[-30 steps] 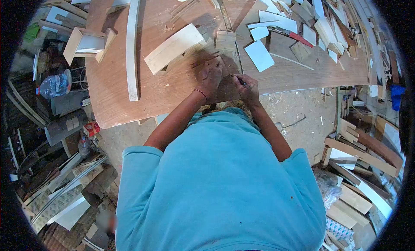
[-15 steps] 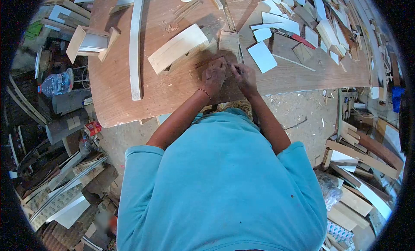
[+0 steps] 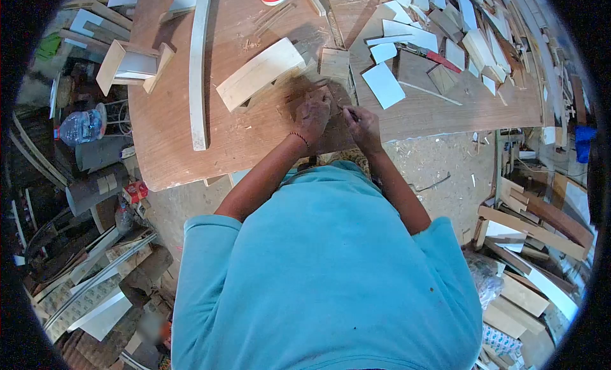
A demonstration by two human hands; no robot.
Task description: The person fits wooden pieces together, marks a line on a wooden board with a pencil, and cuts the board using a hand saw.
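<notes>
My left hand (image 3: 312, 112) presses flat on a small brown wood piece (image 3: 304, 92) at the near edge of the brown workbench (image 3: 172, 128). A red cord circles that wrist. My right hand (image 3: 363, 125) is closed around a thin dark pencil-like tool (image 3: 349, 113), its tip just to the right of the left hand's fingers. A pale curved wood block (image 3: 258, 72) lies just beyond and left of the hands, and a small square wood block (image 3: 334, 62) lies just beyond them.
A long curved white strip (image 3: 197, 67) lies on the bench's left side. White offcuts (image 3: 383, 83) and wood scraps litter the right side. A water bottle (image 3: 79, 126) sits low on the left. Planks pile up at the right (image 3: 528, 223).
My right hand went forward beside the left hand half a second ago, then drew back toward me. My left hand stayed on the wood piece.
</notes>
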